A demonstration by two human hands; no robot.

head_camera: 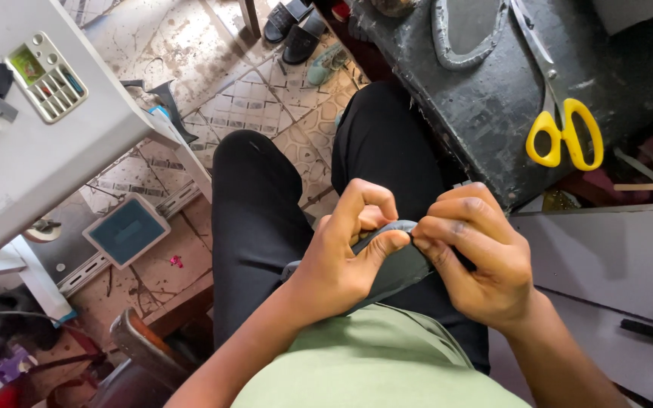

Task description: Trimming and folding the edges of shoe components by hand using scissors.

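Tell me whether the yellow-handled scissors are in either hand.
No: the scissors lie on the dark worktop, while both hands pinch a grey piece.

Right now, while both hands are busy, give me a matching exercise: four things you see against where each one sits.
Things:
1. grey piece
2. scissors
3. sandals
4. blue pedal

Places:
A. on the dark worktop
B. pinched between left hand and right hand, over the lap
C. under the machine table, on the floor
D. on the tiled floor, far end

Pairs: 1-B, 2-A, 3-D, 4-C

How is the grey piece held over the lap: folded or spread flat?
Folded: the grey piece curls over at its top edge, pinched between the left hand and right hand.
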